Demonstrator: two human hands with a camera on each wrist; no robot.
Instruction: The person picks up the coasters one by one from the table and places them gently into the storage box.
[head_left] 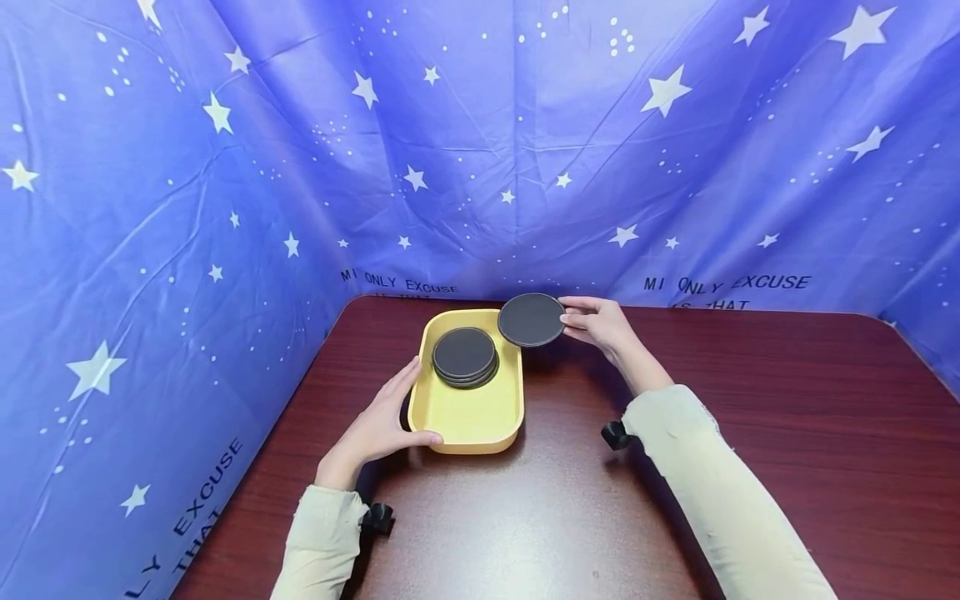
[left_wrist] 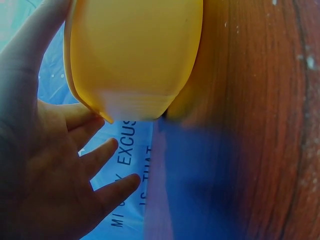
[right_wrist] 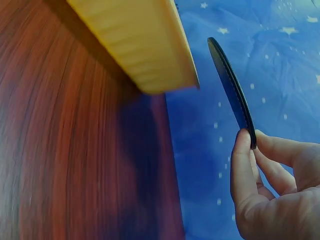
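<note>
A yellow plastic bin (head_left: pixel 468 423) with rounded corners stands on the table. Inside, toward its far end, lies a stack of several round black coasters (head_left: pixel 464 354). My left hand (head_left: pixel 381 421) rests against the bin's left side, fingers spread and fairly straight, the thumb on the near rim; in the left wrist view the index finger touches the rim. Between thumb and fingers my right hand (head_left: pixel 597 323) pinches one black coaster (head_left: pixel 531 320) by its edge. That coaster is raised over the bin's far right corner, and the right wrist view shows it thin, with a stitched rim.
The dark red wooden table (head_left: pixel 780 417) extends far to the right of the bin. Blue star-printed curtains (head_left: pixel 480 150) hang along its back and left edges. A small black band (head_left: pixel 617 435) sits at each sleeve's cuff.
</note>
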